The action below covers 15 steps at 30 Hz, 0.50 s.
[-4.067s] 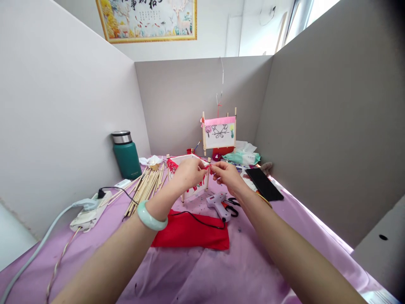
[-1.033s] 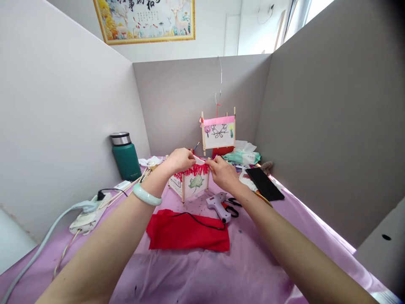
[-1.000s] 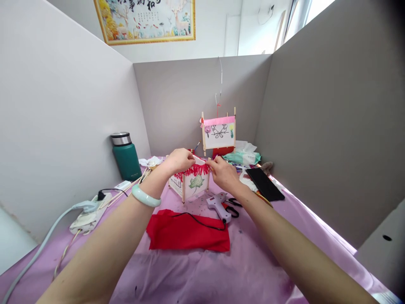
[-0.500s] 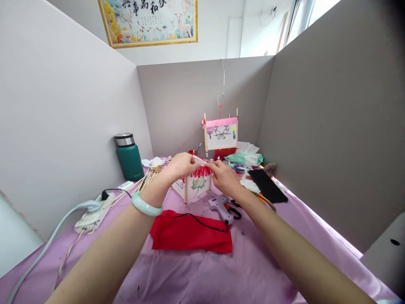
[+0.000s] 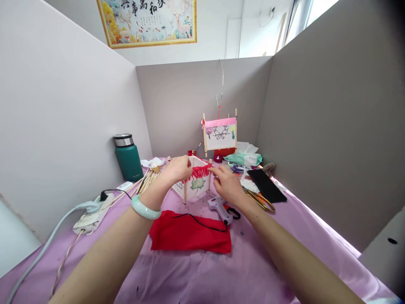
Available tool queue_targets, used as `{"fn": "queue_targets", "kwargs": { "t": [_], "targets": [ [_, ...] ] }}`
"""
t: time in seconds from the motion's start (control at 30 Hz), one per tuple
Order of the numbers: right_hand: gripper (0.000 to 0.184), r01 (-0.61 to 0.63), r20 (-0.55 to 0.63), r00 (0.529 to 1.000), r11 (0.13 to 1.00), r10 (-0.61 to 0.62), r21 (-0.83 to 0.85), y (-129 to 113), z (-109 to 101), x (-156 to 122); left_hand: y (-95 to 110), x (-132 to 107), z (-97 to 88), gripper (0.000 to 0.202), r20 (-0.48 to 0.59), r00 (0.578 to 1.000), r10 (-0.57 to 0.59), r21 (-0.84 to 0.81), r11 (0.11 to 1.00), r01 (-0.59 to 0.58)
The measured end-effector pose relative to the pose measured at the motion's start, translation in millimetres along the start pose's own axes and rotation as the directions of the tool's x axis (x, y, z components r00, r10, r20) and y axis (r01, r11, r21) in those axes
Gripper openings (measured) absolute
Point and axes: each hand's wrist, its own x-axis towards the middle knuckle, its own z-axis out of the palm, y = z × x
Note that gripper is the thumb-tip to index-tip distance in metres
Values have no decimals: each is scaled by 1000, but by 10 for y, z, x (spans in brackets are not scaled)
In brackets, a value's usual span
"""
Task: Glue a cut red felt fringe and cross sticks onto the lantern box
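Note:
A small paper lantern [image 5: 196, 185] on wooden stick posts stands on the purple cloth, with a green leaf drawn on its front and a red fringe [image 5: 198, 171] along its top edge. My left hand [image 5: 177, 167] is closed on the lantern's top left corner and the fringe's end. My right hand [image 5: 226, 182] pinches the fringe's right end against the top right post. A white glue gun [image 5: 218, 206] lies just below my right hand, its black cord running over a red cloth [image 5: 190, 234].
A finished lantern [image 5: 220, 133] with a pink top hangs from a wire at the back. A green flask [image 5: 127, 157], a bundle of wooden sticks [image 5: 146, 182], a power strip [image 5: 90, 215], black scissors [image 5: 233, 210], a phone [image 5: 266, 184] and a tissue pack [image 5: 244, 158] lie around. Grey partitions enclose three sides.
The lantern was turned upright so the leaf panel faces me. My hands have lowered slightly and pressed the red fringe along the top edge, my right hand sliding to the right post.

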Motion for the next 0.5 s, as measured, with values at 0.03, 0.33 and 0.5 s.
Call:
{"fn": "queue_targets", "kwargs": {
  "t": [0.03, 0.33, 0.5],
  "targets": [
    [43, 13, -5, 1000, 1000, -13, -8, -18, 9, 10, -9, 1, 10, 24, -6, 1000, 16, -27, 1000, -16],
    [52, 91, 43, 995, 986, -86, -139, -164, 36, 116, -9, -18, 19, 19, 32, 993, 109, -62, 992, -107],
    [56, 107, 64, 993, 982, -98, -158, -216, 19, 116, -6, -37, 15, 19, 23, 994, 104, -78, 992, -102]
  ]
}}
